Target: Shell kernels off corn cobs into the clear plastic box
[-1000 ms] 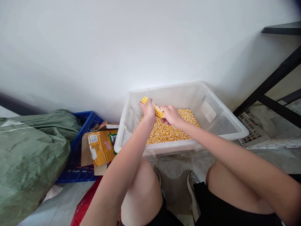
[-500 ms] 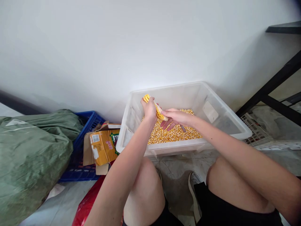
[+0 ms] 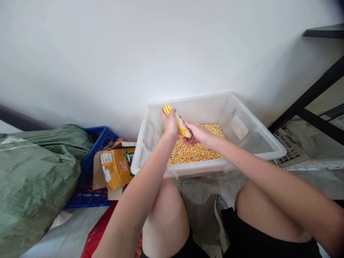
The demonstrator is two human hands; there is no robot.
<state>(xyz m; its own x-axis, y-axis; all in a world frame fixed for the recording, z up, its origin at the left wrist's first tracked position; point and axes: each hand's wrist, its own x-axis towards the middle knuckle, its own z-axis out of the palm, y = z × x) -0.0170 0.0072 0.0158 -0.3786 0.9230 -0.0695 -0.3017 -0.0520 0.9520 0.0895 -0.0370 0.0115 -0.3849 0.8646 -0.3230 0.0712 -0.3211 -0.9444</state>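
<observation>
My left hand (image 3: 171, 123) is wrapped round an ear of corn (image 3: 183, 129) held slantwise over the tub. Yellow kernels cover its far tip and the side facing my left hand, while a pale strip along it is bare. My right hand (image 3: 198, 134) is closed at the near end of the ear, thumb on top and fingers curled beneath. It holds a slim grey tool, now almost wholly hidden by the hand. Below both hands, loose corn kernels (image 3: 195, 153) cover the bottom of a translucent plastic tub (image 3: 258, 134).
To the left are a blue crate (image 3: 103, 138), a torn yellow carton (image 3: 114, 168) and a large green sack (image 3: 34, 179). A red bag (image 3: 98, 229) lies by my left leg. A black metal frame (image 3: 309, 95) and a grey basket (image 3: 291, 150) stand at the right. The wall rises behind.
My right hand's fingers have drawn in from spread to curled, and its thumb has slid up along the ear. The grey tool's end, seen below the palm before, is now out of sight.
</observation>
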